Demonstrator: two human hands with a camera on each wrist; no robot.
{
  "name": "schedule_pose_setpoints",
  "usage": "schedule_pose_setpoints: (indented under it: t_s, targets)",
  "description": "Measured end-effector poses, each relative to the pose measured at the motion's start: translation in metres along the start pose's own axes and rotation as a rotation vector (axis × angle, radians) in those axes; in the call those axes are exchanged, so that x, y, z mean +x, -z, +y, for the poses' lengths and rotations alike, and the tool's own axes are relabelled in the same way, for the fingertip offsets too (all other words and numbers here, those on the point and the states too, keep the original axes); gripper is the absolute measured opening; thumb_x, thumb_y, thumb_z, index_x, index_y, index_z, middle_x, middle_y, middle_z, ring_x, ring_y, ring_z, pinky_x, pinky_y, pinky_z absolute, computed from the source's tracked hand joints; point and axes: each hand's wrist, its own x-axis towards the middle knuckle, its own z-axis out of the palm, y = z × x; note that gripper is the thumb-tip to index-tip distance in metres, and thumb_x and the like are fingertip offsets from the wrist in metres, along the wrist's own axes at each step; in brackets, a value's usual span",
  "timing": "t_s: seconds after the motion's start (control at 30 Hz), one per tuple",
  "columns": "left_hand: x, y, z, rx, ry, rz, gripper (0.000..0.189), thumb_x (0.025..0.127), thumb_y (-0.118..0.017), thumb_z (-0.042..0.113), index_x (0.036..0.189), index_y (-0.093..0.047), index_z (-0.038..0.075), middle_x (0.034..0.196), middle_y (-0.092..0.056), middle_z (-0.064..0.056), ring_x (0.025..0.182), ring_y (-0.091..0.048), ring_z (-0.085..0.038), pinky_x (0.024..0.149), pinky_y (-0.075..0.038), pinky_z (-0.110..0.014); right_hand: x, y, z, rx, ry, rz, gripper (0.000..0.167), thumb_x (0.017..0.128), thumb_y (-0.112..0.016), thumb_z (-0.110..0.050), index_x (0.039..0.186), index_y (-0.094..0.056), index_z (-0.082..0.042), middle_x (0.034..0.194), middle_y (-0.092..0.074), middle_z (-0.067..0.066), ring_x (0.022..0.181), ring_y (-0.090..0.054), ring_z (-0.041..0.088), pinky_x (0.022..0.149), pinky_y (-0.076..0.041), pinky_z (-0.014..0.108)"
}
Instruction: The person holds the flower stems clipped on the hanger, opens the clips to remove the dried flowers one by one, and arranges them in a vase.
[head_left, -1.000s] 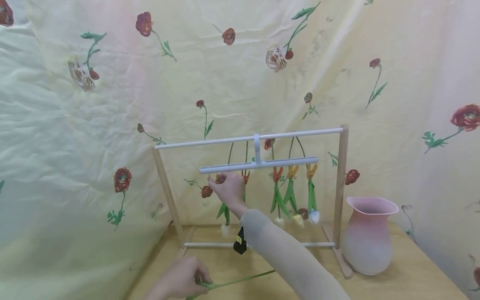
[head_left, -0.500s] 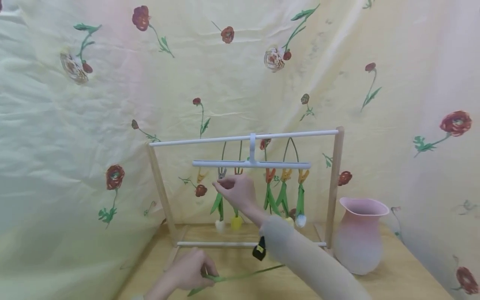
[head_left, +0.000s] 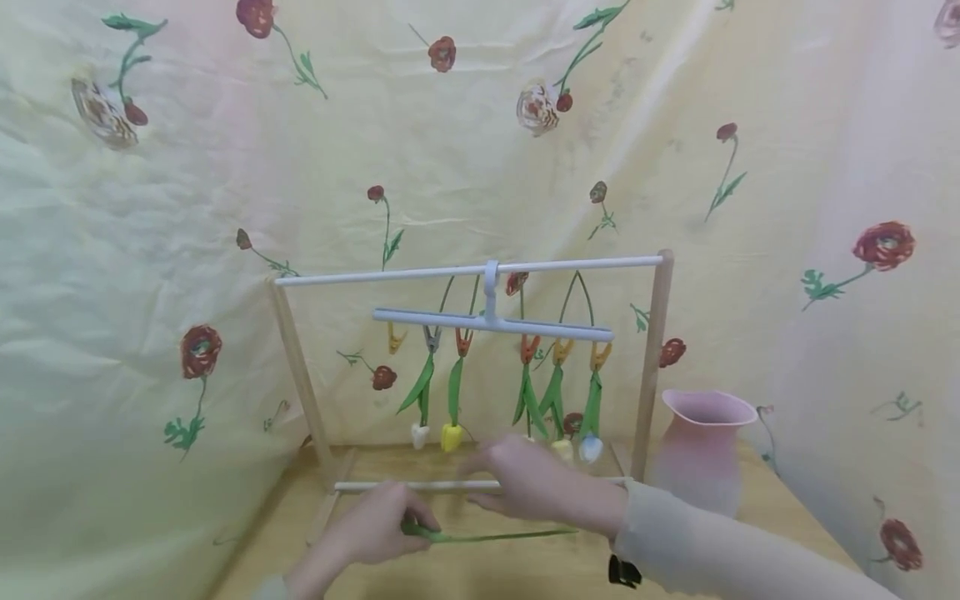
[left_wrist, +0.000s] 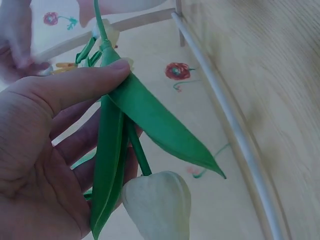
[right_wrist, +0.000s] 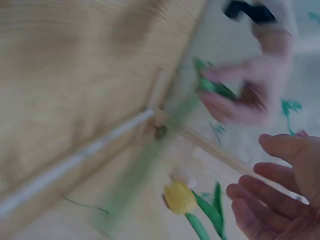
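My left hand [head_left: 386, 523] pinches an artificial tulip by its green leaves and stem [head_left: 510, 536], held sideways above the table. In the left wrist view the thumb lies over the leaves, and the tulip's white head [left_wrist: 160, 205] hangs below. My right hand [head_left: 532, 479] is just above the stem's free end, fingers apart and holding nothing; the right wrist view also shows its fingers [right_wrist: 265, 200] loosely spread. Behind them, a pale blue hanger [head_left: 442, 319] carries several upside-down tulips in clips, among them a yellow tulip [head_left: 452, 437]. Its leftmost yellow clip [head_left: 393, 340] holds no flower.
The hanger hooks over the top bar [head_left: 360, 277] of a rack with wooden posts [head_left: 655, 367]. A low white bar [head_left: 375, 486] joins its feet. A pink-white vase [head_left: 701, 467] stands right of the rack on the wooden table. Flowered cloth [head_left: 315, 150] hangs behind.
My right hand has left the hanger's leftmost yellow clip and come down and right to the stem. The hanger has tilted, its right end lower. My left hand still holds the tulip.
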Motion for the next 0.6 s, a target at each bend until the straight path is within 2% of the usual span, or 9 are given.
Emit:
schedule_pose_setpoints:
  t_s: [0.13,0.27,0.43,0.6]
  targets:
    - [0.005,0.003,0.006,-0.009,0.004,0.010,0.012,0.087,-0.087,0.011,0.093,-0.084,0.021,0.086,-0.079,0.014,0.073,-0.063,0.008,0.068,-0.055,-0.016,-0.019,-0.011,0.000,-0.035,-0.036,-0.049,0.023,0.091,-0.085,-0.020,0.113,-0.082,-0.012,0.107,-0.082,0.001,0.096,-0.076,0.010,0.082,-0.061,0.019]
    - [0.008,0.003,0.008,-0.034,0.002,0.015,0.011,0.088,-0.087,0.010,0.093,-0.084,0.019,0.086,-0.079,0.012,0.073,-0.064,0.008,0.068,-0.055,-0.016,-0.031,-0.019,0.002,-0.045,-0.044,-0.019,0.018,0.088,-0.087,-0.013,0.106,-0.084,-0.011,0.100,-0.082,0.000,0.090,-0.074,0.008,0.078,-0.059,0.017]
    - [0.011,0.001,0.010,-0.058,-0.006,0.023,0.009,0.088,-0.087,0.010,0.093,-0.084,0.017,0.087,-0.079,0.013,0.073,-0.065,0.007,0.068,-0.056,-0.016,-0.036,-0.029,0.002,-0.019,-0.012,0.025,0.012,0.086,-0.088,-0.009,0.097,-0.084,-0.011,0.090,-0.079,-0.002,0.079,-0.067,0.001,0.069,-0.051,0.008]
    - [0.013,0.001,0.014,-0.037,-0.020,0.035,0.009,0.088,-0.086,0.011,0.092,-0.084,0.019,0.087,-0.080,0.013,0.072,-0.063,0.008,0.067,-0.055,-0.016,-0.035,-0.034,-0.004,-0.039,0.036,-0.008,0.009,0.085,-0.087,-0.005,0.088,-0.083,-0.013,0.084,-0.078,-0.006,0.076,-0.064,-0.002,0.069,-0.049,0.006]
